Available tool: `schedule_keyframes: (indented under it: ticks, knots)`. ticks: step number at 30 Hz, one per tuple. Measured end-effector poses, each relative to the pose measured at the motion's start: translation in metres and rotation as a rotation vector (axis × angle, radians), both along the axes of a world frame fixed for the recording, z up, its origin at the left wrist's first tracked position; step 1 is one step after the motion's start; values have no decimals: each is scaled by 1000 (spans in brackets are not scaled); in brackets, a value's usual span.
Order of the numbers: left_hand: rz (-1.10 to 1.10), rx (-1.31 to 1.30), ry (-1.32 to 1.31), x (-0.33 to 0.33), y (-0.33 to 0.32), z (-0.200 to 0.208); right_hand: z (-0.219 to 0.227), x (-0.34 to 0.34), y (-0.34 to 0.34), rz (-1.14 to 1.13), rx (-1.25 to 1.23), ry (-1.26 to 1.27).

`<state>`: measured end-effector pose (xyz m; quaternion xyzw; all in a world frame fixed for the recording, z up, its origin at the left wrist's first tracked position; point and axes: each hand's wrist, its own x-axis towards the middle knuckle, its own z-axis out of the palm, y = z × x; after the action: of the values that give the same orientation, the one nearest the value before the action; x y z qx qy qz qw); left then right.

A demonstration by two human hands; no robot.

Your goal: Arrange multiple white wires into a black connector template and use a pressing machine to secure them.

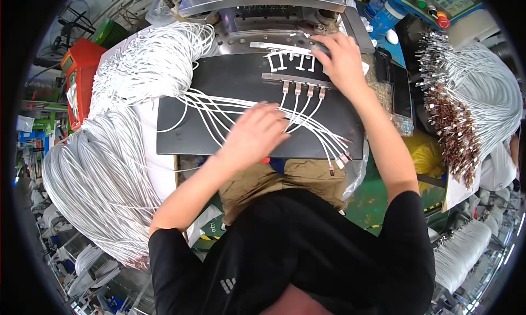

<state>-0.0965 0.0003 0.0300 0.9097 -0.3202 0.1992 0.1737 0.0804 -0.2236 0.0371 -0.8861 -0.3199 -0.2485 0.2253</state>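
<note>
My left hand (255, 133) lies over a spread of white cables (211, 102) on the black work surface (186, 129), fingers stretched out and slightly blurred. My right hand (344, 61) reaches to the far side of the surface, its thumb and fingers apart. Beside its thumb is a white plastic runner (282, 60) with small branches, along a pale strip (268, 44). Nearer to me, a metal bar (274, 78) holds several cable connectors (298, 88) in a row, their cables running toward me. More loose cable ends (342, 160) sit at the near right edge.
A metal press (263, 21) stands behind the surface. Large white cable bundles (145, 68) fill the left side, and another bundle (474, 90) hangs at the right. A control panel (444, 5) with a red button is at the far right. My knees are under the near edge.
</note>
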Motion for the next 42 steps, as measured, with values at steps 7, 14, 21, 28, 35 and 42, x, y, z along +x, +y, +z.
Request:
schedule_keyframes:
  ticks: [7,14,21,28,35,42]
  knots:
    - [73,-94,-9,7,-31,-7,12,-49,-32,216,-171,501]
    - [200,-111,120,29,-10,2,-16,36,28,251,239,313]
    - [330,-73,-98,135,0,11,1,153,93,-54,481,306]
    - [503,-49,245,177,5,27,-44,219,92,329,572,365]
    - [596,-191,12,184,44,11,-25,120,99,147,13,-87]
    - [472,-33,-335,205,58,-22,1,58,109,158,-80,18]
